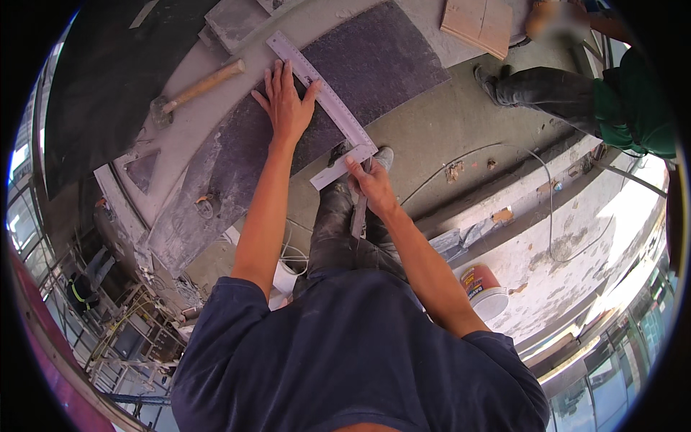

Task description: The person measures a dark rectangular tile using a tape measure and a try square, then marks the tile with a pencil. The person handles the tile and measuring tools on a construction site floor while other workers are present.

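Note:
A metal L-shaped ruler square [324, 92] lies across a dark grey stone slab [381, 61], its long marked blade running to the far left. My left hand [286, 111] is open and rests flat on the slab, its fingers spread and its thumb and fingertips at the blade's edge. At the slab's near edge my right hand [373, 186] closes around the square's corner, thumb on top of the short arm. A narrow, flat greyish strip [358, 216] extends below this hand; whether the fingers hold it is hidden.
A wooden-handled hammer [201, 88] lies left of the slab, with a tape-like roll [207, 205] nearer. Tan tiles [476, 25] sit at the far right. Another person [561, 93] is on the right. A cable [461, 153] crosses the floor towards a red bucket [481, 282].

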